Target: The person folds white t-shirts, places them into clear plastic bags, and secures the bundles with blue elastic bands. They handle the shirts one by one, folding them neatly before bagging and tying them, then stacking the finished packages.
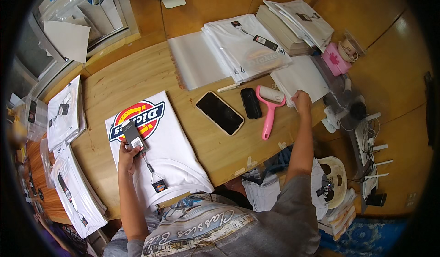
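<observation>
Head: left hand (pixel 127 158) holds tag (pixel 131 132); right hand (pixel 302 101) touches sheets (pixel 305 77).

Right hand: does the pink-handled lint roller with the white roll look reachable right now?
Likely yes: the right hand is close beside the lint roller, and nothing covers its pink handle. The fingers are at the flat whitish sheets, though.

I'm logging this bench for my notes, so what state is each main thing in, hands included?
Left hand: closed on the dark hang tag
Dark hang tag: held, on a cord
Right hand: at the pale sheets' edge, grip unclear
Pale sheets: stacked flat
White T-shirt: folded, logo up
Phone: flat, screen dark
Pink lint roller: lying down
Back shirts: folded, stacked
</observation>
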Tool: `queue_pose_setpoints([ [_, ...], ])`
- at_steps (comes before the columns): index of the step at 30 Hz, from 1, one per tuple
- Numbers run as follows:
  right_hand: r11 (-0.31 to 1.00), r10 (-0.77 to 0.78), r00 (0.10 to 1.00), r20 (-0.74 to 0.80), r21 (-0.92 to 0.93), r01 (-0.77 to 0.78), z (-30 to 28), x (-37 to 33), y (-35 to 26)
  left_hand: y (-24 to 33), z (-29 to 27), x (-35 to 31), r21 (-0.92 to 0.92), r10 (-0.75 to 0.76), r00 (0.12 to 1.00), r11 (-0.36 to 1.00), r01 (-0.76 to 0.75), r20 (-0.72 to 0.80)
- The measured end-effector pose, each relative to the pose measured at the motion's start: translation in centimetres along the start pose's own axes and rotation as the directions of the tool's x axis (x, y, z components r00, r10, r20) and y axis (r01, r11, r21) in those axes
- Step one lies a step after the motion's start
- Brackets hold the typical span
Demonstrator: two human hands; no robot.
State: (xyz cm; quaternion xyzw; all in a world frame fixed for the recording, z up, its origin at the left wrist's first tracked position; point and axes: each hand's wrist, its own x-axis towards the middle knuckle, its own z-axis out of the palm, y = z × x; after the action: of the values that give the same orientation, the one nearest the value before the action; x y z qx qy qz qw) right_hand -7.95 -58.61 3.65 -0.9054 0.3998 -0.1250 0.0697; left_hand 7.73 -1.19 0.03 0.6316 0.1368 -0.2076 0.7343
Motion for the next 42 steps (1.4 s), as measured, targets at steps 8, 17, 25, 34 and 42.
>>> queue_pose_setpoints([
  [8, 0.982, 0.034, 0.996, 0.081, 0.181, -0.048, -0.5, 2.1, -2.1, 0.1, 0.1, -0.2, -0.049, 0.006, 1.000, 0.999, -0.006, 0.004],
  [17, 0.987, 0.016, 0.993, 0.117, 0.157, -0.035, 0.5, 4.0, 0.4, 0.0, 0.0, 0.0, -0.021, -0.023, 1.000, 1.000, 0.023, 0.012],
  [25, 0.997, -0.009, 0.997, 0.081, 0.075, 0.003, 0.3, 3.0, -1.6, 0.1, 0.0, -0.1, -0.011, -0.025, 1.000, 1.000, 0.025, -0.003],
  [34, 0.992, 0.070, 0.996, -0.050, 0.106, -0.065, -1.0, 0.7, -2.6, 0.1, 0.1, -0.1, -0.033, -0.019, 1.000, 0.999, 0.019, -0.011],
  [42, 0.955, -0.054, 0.990, -0.134, 0.282, 0.090, -1.9, -5.1, -3.1, -0.1, 0.2, 0.1, -0.018, -0.019, 1.000, 1.000, 0.020, 0.012],
])
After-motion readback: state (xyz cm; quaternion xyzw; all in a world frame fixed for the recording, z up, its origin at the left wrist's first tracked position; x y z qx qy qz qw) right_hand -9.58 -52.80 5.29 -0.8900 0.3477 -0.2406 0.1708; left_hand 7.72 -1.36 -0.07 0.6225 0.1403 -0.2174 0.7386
